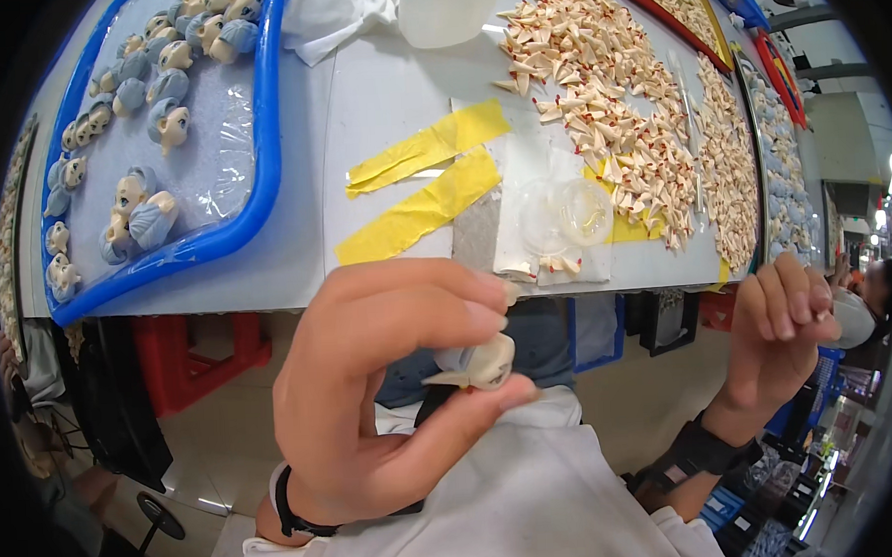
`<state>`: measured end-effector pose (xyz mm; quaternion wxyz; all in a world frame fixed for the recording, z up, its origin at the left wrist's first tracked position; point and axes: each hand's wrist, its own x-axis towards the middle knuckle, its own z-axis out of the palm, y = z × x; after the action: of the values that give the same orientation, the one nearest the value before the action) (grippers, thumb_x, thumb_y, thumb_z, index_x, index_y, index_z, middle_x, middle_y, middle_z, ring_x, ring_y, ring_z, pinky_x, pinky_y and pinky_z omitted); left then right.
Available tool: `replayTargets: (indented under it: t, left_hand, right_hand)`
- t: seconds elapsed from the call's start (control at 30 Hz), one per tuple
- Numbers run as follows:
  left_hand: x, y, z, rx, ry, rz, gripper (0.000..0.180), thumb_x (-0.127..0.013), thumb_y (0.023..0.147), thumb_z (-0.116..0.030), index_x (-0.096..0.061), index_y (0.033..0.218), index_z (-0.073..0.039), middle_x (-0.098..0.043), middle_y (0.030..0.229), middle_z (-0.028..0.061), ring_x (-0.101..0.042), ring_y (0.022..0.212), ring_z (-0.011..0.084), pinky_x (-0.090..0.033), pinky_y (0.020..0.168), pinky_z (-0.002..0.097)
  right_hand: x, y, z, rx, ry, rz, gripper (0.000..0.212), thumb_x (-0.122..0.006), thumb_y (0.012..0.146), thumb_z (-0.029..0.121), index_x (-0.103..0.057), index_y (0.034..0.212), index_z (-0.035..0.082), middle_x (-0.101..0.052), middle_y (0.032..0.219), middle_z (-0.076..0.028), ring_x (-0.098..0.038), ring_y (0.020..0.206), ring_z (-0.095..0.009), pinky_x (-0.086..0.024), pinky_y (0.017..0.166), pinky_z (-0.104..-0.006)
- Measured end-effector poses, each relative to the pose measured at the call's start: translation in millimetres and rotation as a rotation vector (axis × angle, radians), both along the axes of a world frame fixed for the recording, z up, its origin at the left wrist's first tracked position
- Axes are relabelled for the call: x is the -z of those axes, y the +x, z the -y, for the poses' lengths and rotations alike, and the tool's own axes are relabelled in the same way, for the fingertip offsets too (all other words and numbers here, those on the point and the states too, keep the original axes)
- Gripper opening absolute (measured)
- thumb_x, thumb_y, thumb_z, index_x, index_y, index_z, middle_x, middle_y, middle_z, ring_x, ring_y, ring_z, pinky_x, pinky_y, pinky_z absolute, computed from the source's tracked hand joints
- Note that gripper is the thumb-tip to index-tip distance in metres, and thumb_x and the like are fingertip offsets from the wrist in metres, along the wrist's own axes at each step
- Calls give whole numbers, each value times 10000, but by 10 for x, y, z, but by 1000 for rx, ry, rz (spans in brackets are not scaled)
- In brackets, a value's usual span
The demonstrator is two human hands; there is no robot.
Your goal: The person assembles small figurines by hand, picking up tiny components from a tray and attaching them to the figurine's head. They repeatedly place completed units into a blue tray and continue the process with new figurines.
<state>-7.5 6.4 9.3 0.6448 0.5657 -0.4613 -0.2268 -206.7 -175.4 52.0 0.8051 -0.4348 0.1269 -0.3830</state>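
My left hand (341, 383) is closed in front of the table edge, with a small doll head (490, 362) pinched between thumb and fingers. The head has a pale face, pale blue hair and a pointed ear sticking out. Off to the right, my right hand (779, 329) is raised beside the table corner, its fingers curled and the thumb pressed to the fingertips. Whatever those fingertips hold is too small to make out. On the table lies a large pile of small cream pointed pieces (607, 92) with red ends.
A blue tray (270, 117) with several doll heads stands at the left. Yellow tape strips (428, 205), round clear dishes (584, 213) and a white cloth (340, 19) lie on the table (378, 92). Below stands a red stool (166, 370). Framed trays line the right side.
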Motion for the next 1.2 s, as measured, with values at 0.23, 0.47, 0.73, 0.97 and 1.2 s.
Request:
replayTargets:
  t: [0.23,0.47,0.73,0.97,1.2]
  left_hand:
    - [93,43,46,146,-106,44,261,-705,622,43,-576,828,-53,-519,968,175,-584,801,238,-478,655,295]
    - [-6,34,30,182,-152,108,183,-722,560,0,-668,711,-89,-581,865,178,-598,729,225,-502,619,276]
    - [129,83,80,297,-182,-110,284,-758,606,-5,-589,834,-2,-500,989,212,-598,797,254,-537,691,310]
    - [125,168,59,342,-158,-65,275,-748,667,-69,-569,860,10,-522,952,189,-612,763,241,-524,657,300]
    - [118,216,25,258,-43,-72,232,-685,758,-203,-596,847,-9,-553,920,179,-611,749,231,-488,628,273]
  right_hand:
    - [-5,478,-79,330,-754,-532,172,-630,739,-34,-562,896,-40,-593,829,-125,-579,711,-158,-476,656,-255]
    - [-2,679,-27,321,-891,-580,136,-602,763,-38,-561,892,-31,-590,848,-143,-587,767,-183,-480,698,-286]
    - [-14,711,-152,261,-834,-661,132,-600,742,-64,-563,860,-20,-590,854,-145,-582,789,-197,-464,729,-285]
    - [-4,905,-193,155,-1280,-771,184,-614,626,-120,-588,779,-22,-527,762,-85,-498,738,-155,-389,672,-254]
    - [-67,914,-223,245,-1538,-820,197,-651,532,-90,-619,705,-1,-508,698,-57,-475,667,-156,-359,575,-252]
